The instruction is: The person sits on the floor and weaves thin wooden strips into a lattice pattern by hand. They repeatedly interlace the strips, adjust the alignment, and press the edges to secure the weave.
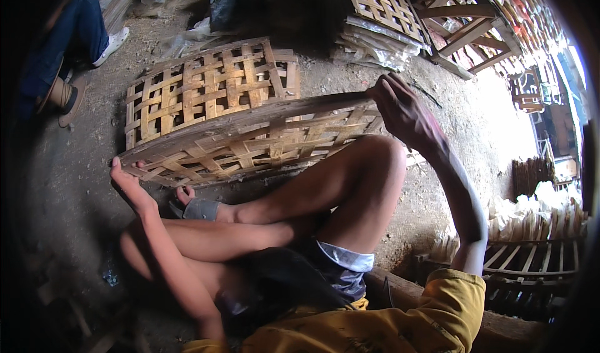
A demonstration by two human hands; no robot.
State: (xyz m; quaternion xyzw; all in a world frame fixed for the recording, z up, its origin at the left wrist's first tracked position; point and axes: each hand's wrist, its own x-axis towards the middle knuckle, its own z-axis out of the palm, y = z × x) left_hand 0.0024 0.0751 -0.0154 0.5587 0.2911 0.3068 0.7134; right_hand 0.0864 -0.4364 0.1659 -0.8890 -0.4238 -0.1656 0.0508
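A woven bamboo panel [275,142] is tilted up on its long side in front of my bent legs, its dark rim uppermost. At its left end, my left hand [130,184] grips the corner, thumb on the near side. My right hand [403,112] is closed around the rim's right end, higher up. A thin dark strand [428,94] sticks out beside that hand. Just beyond, another woven bamboo panel [206,85] lies flat on the ground, partly covering one more. My feet sit close to the lower edge of the held panel.
A person in blue trousers [78,22] is at the far left. Woven panels over plastic sheets [378,44] are stacked at the back, near a wooden frame [465,34]. White bundles [531,218] stand by a slatted rack [531,256] on the right. A log [394,287] lies beside me.
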